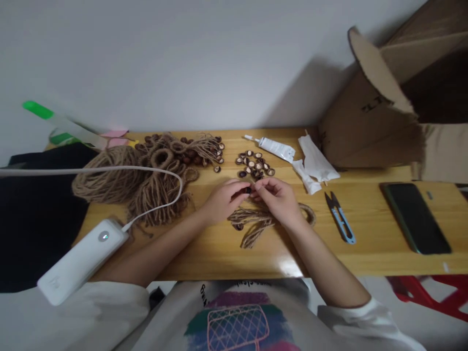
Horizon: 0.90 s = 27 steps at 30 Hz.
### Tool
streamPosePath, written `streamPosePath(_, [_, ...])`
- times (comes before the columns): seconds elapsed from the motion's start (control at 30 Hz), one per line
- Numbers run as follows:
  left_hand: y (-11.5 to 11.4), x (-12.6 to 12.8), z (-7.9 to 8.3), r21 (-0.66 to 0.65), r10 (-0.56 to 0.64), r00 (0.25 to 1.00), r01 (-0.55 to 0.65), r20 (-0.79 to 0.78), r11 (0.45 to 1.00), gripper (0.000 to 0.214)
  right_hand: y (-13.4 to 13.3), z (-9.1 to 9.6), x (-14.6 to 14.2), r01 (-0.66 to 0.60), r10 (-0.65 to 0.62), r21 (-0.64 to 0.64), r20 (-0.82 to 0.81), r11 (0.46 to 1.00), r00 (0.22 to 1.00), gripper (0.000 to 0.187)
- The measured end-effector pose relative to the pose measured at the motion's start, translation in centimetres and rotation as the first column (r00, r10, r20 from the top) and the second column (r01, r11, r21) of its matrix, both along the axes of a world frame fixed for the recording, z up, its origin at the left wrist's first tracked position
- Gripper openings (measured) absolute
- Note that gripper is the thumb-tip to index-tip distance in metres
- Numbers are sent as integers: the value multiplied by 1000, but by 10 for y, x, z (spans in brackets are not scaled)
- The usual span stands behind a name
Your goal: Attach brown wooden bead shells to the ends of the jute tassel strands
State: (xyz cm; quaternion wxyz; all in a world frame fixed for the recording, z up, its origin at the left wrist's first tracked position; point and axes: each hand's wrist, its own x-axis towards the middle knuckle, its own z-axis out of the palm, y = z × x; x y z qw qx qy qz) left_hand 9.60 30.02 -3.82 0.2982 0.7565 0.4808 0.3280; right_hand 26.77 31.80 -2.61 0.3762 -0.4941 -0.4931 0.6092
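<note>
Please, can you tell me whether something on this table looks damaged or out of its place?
The cardboard box at the right looks damaged: its flap juts out with a ragged edge, as if torn. The small brown pieces lie loosely grouped, but do not look spilled.

A small dark shell (247, 190) is pinched near the frame's center, its details blurred. Just below, tan twine (252, 215) lies flat with loose strands fanning left and a coiled loop (310, 214) at right, its middle hidden. A brown shell piece (238, 226) lies against the strands' left end.
</note>
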Motion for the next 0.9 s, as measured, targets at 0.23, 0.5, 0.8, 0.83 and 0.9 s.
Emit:
streamPosePath(0.23, [11, 10, -4, 65, 5, 1000, -3, -27, 998, 26, 3, -2, 6, 32, -46, 127, 104, 991, 994, 31])
streamPosePath(0.5, [9, 11, -13, 87, 31, 998, -35, 47, 996, 24, 2, -3, 6, 6, -48, 200, 207, 980, 977, 22])
streamPosePath(0.8, [7, 7, -14, 56, 41, 994, -48, 105, 997, 26, 0, 8, 8, 39, -54, 154, 93, 987, 994, 28])
streamPosePath(0.83, [6, 7, -14, 52, 41, 994, -46, 106, 998, 26, 0, 9, 8, 42, -56, 154, 89, 987, 994, 28])
streamPosePath(0.9, [6, 7, -14, 45, 40, 994, -45, 106, 998, 26, -1, 11, 8, 44, -58, 156, 82, 987, 995, 27])
